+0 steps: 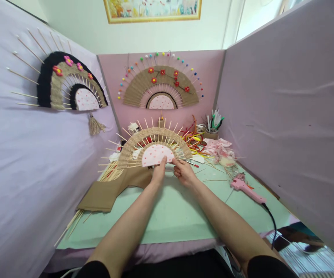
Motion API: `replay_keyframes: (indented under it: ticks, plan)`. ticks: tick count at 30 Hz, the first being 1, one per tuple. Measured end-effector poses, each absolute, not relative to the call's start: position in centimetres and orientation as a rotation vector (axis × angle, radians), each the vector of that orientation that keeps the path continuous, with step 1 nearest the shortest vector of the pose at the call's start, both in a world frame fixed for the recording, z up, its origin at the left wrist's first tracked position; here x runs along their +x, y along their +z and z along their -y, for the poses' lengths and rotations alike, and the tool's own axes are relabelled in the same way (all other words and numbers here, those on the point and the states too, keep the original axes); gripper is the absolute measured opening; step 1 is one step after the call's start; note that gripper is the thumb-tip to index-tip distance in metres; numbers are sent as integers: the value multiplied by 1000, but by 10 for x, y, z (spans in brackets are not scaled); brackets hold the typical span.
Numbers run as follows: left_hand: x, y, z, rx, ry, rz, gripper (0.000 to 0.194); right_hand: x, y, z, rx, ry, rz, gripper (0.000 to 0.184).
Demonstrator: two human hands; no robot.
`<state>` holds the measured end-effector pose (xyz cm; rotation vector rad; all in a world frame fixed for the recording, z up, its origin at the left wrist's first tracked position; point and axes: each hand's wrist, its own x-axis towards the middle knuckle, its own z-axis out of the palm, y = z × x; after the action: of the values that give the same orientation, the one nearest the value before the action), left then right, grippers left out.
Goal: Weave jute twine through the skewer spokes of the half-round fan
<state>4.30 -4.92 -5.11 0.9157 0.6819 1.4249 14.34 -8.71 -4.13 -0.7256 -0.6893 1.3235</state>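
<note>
Between my hands is a half-round woven fan (135, 144), held up above the table with its flat side toward me. It has thin sticks spreading outward, a band of tan twine, and a pink dotted half-circle (154, 155) at its centre. My left hand (159, 172) grips the lower edge of that half-circle, thumb on the front face; its other fingers are hidden behind. Just to the right, my right hand (183, 171) pinches the lower right corner of the half-circle between thumb and fingers.
A pink glue gun (246, 190) with a black cord lies at right. Brown fabric (101, 195) covers sticks at left. Coloured pipe cleaners (194, 135), crumpled pink dotted cloth (217, 148) and a tool pot (211, 134) are behind. Finished fans (161, 79) hang on the partitions.
</note>
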Motion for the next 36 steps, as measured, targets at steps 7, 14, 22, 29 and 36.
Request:
replay_keyframes:
  ticks: [7,14,22,29,36]
  plan:
    - [13,-31,36,689,1425,-385,21,155,-37,91,-1050,1198,1118,36]
    - [-14,-27,24,662,1443,-351,22,189,-31,83,-1120,699,1077,38]
    - [-19,-23,25,612,1346,-378,19,223,-21,85,-1124,362,928,34]
    - [-19,-21,28,627,1318,-366,17,232,-23,83,-1094,330,919,32]
    - [-20,-21,28,616,1313,-359,17,238,-26,81,-1124,298,921,34]
